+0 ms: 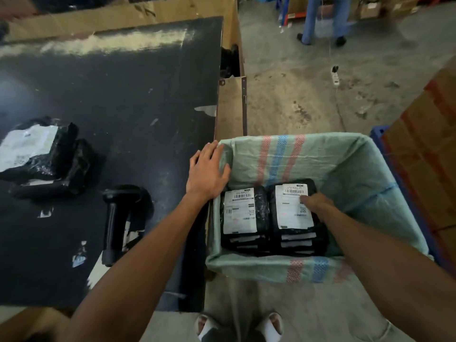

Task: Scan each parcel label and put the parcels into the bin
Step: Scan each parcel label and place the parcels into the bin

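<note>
My left hand point(208, 170) lies flat and open on the bin point(365, 169) rim; my right hand point(314, 202) presses the top parcel point(292, 206) inside, grip unclear. Two stacks there, labels' long axes pointing away from me.

Black counter point(138, 99), surface scuffed, pale worn streak along far edge. On it: black parcels point(47, 156) with white label at left, one overlapping another; black handheld scanner point(116, 225) near front edge; scraps of label paper point(79, 257) stuck near scanner. Left hand point(207, 169) rests flat at right edge.
</note>
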A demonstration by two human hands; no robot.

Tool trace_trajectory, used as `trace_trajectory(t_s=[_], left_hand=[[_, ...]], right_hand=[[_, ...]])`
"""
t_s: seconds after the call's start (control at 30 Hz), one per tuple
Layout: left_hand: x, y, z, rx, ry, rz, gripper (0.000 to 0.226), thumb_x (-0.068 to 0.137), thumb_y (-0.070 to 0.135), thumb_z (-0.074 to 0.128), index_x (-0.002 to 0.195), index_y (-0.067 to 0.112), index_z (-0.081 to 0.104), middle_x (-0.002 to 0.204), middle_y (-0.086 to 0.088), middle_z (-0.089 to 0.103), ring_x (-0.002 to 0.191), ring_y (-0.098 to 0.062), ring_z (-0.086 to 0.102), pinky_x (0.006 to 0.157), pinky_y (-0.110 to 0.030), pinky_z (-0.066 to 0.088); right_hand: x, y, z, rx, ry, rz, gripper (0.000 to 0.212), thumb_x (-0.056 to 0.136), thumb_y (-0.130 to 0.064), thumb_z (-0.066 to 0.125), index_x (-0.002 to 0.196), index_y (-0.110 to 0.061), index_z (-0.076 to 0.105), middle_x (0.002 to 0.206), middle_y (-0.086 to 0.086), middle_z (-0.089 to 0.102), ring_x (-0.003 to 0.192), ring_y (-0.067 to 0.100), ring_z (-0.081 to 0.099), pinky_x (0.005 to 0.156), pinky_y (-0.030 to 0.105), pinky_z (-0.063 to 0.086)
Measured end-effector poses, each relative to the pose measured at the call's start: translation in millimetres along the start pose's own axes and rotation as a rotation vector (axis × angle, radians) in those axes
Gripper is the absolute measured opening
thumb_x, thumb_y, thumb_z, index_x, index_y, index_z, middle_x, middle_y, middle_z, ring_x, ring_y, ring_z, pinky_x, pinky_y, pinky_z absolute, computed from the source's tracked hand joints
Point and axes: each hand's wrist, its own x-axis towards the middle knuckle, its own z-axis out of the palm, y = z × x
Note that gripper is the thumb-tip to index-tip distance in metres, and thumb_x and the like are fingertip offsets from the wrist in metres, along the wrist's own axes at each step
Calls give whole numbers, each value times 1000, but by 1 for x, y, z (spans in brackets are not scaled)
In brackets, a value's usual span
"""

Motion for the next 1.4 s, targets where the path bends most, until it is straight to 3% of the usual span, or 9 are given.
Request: trace_trajectory(t_s=[0.13, 0.33, 0.47, 0.57, 0.7, 0.87, 1.0, 1.23, 1.4], left_hand=[[1, -2, -2, -20, -22, -6, 60, 99, 37, 46, 154, 16, 36, 163, -6, 32, 152, -22, 25, 125, -46, 14], [3, 6, -18, -114, -187, -27, 64, 100, 23, 55, 158, 9, 30, 167, -14, 22, 155, -32, 17, 126, -47, 7], [7, 2, -57, -269, -312, -41, 47, 98, 23, 60, 142, 8, 55, 148, -16, 53, 138, -31, 48, 112, -34, 36], [-1, -10, -94, -305, -260, 8, 28, 99, 28, 59, 120, 15, 72, 117, -8, 73, 108, -21, 65, 90, -27, 45], [-20, -55, -149, -340, -118, 71, 24, 99, 24, 58, 114, 15, 75, 112, -4, 76, 107, -20, 67, 95, -29, 47], [-47, -141, -193, -343, 117, 37, 22, 98, 18, 59, 113, 11, 74, 116, -8, 73, 108, -25, 66, 94, -31, 46], [-67, -209, -205, -201, 316, -76, 30, 95, 16, 59, 122, 8, 69, 128, -19, 63, 122, -37, 55, 101, -46, 42], [-89, -310, -225, -153, 263, -542, 76, 96, 51, 57, 154, 9, 31, 164, -25, 19, 153, -42, 12, 124, -54, 5], [-87, -347, -231, -602, 226, -928, 106, 75, 66, 75, 149, 1, 35, 152, -24, 42, 141, -42, 40, 118, -52, 32]], right_hand=[[-27, -11, 0, -88, 168, -99, 72, 94, -41, 61, 152, -8, 33, 156, 22, 29, 143, 40, 30, 112, 49, 35], [-85, -38, 7, 235, 141, -448, 33, 98, -28, 59, 124, -9, 68, 129, 14, 67, 119, 33, 61, 101, 38, 48], [-133, -70, 20, 357, 128, -602, 27, 99, -18, 58, 121, -9, 68, 122, 12, 70, 116, 28, 64, 103, 38, 49], [-169, -93, 35, 432, 132, -709, 21, 97, -19, 61, 114, -14, 71, 109, 9, 73, 102, 26, 70, 94, 38, 55], [-222, -125, 67, 476, 66, -838, 9, 92, -27, 69, 100, -24, 72, 94, 3, 74, 80, 17, 71, 75, 24, 52], [-273, -157, 115, 258, -166, -778, 53, 84, -72, 57, 106, -26, 69, 108, -2, 72, 77, 10, 69, 69, 24, 52], [-302, -174, 153, 128, -214, -687, 81, 72, -89, 45, 114, -22, 65, 110, -3, 70, 80, 14, 71, 66, 25, 53], [-342, -214, 221, 128, 58, -540, 68, 86, -71, 56, 101, -6, 67, 101, 10, 72, 101, 31, 69, 83, 37, 53], [-347, -219, 241, 306, 72, -480, 46, 92, -54, 59, 84, -9, 67, 79, 5, 78, 64, 23, 71, 88, 44, 58]])
